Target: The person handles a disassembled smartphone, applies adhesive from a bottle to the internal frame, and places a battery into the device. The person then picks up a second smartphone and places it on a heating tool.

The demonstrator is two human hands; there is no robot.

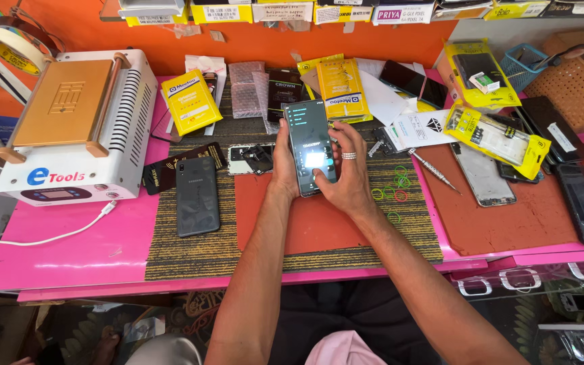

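Both hands hold a lit-up smartphone (311, 145) over the orange mat (305, 223).

Left hand (283, 165) wraps its left edge; right hand (349, 172), wearing a ring (349, 155), curls around the right edge, thumb on the screen. A dark phone (197, 196) lies left of the mat.

Both hands are holding a lit phone (311, 147) upright above the table (69, 250). The left hand (284, 165) is gripping its left edge, and the right hand (349, 172), wearing a ring (349, 155), is wrapping its right edge with the thumb lying on the screen. Left of the grip, a dark phone (197, 196) is lying face down on a striped mat (190, 250). Right of the grip, coloured rubber bands (393, 189) are lying just beside the right hand, with a screwdriver (432, 169) beyond them.
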